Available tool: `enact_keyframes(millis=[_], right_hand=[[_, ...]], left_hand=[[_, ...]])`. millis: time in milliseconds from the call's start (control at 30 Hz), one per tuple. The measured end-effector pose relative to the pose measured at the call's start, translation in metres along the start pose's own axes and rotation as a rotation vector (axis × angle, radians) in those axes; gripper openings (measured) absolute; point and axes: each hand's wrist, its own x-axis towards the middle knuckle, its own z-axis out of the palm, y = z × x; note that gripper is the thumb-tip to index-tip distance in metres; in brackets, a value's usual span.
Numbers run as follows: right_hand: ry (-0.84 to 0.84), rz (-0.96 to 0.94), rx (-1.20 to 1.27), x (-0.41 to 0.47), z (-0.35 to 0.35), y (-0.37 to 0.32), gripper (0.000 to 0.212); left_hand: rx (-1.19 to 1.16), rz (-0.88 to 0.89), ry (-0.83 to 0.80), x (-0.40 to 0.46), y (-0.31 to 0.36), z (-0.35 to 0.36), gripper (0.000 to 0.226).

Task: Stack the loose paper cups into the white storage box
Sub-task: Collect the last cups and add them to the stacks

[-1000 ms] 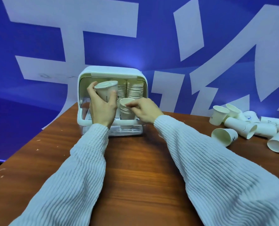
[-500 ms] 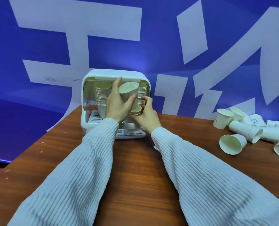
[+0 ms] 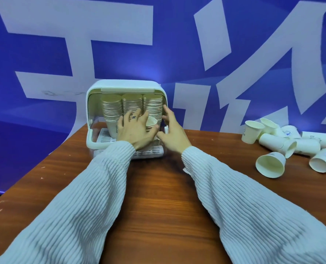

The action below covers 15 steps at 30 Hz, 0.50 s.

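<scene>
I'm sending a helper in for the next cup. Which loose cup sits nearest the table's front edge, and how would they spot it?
Start at the white storage box on the wooden table, then look right to the pile of loose paper cups. The nearest cup lies on its side, apart at the pile's front left, its open mouth facing the viewer.

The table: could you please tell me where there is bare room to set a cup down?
Bare wood on the table lies between the two sleeves, in front of the white storage box, and left of it. The far right is crowded with loose paper cups; both hands fill the box mouth.
</scene>
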Motion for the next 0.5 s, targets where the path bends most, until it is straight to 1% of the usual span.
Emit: enact_keyframes(millis=[67, 100, 133, 267, 333, 367, 433, 500], right_hand=[[0.093, 0.028, 0.009, -0.017, -0.020, 0.013, 0.077], [0.141, 0.056, -0.013, -0.025, -0.031, 0.020, 0.071], [0.182, 0.091, -0.037, -0.032, -0.043, 0.029, 0.067], [0.245, 0.193, -0.218, -0.061, -0.095, 0.056, 0.050], [0.322, 0.222, -0.368, -0.073, -0.121, 0.066, 0.040], [0.380, 0.256, -0.482, -0.080, -0.135, 0.071, 0.037], [0.471, 0.365, -0.729, -0.096, -0.163, 0.084, 0.040], [0.431, 0.475, -0.866, -0.114, -0.183, 0.096, 0.045]], left_hand=[[-0.024, 0.129, 0.190, -0.010, 0.013, 0.001, 0.075], [-0.070, 0.199, 0.255, -0.012, 0.024, 0.003, 0.072], [-0.135, 0.253, 0.279, -0.014, 0.039, 0.004, 0.071], [-0.365, 0.341, 0.175, -0.017, 0.108, 0.018, 0.071], [-0.439, 0.389, 0.095, -0.026, 0.140, 0.028, 0.069], [-0.462, 0.406, 0.060, -0.032, 0.154, 0.033, 0.067], [-0.498, 0.424, 0.001, -0.046, 0.177, 0.044, 0.063], [-0.526, 0.434, -0.052, -0.058, 0.194, 0.055, 0.061]])
